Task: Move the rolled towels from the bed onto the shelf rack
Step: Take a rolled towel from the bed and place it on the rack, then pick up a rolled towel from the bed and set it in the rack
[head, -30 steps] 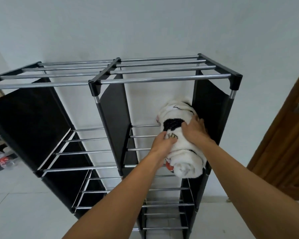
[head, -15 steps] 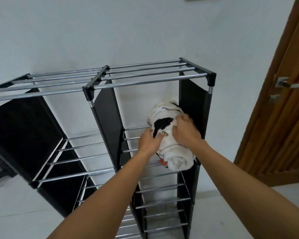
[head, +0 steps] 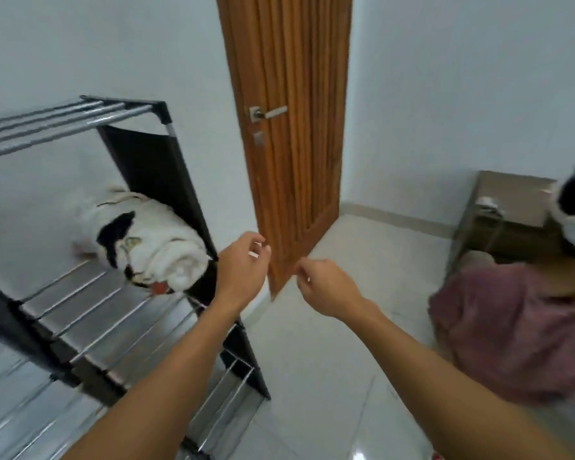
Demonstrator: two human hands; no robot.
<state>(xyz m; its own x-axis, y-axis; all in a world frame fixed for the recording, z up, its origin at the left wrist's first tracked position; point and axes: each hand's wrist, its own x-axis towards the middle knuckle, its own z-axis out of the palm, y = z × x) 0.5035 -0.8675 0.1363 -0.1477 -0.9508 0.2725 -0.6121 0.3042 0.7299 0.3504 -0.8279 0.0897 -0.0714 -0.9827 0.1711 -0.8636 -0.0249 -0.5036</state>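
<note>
A wooden door (head: 289,127) stands in the white wall ahead of you. At your left is the black shelf rack (head: 153,167) with metal bars. One rolled towel (head: 146,240), white with black markings, lies on a bar shelf against the rack's right side panel. Your left hand (head: 243,267) hangs just right of the towel, not touching it, fingers loosely curled and empty. Your right hand (head: 326,287) is near it, also loosely curled, holding nothing.
</note>
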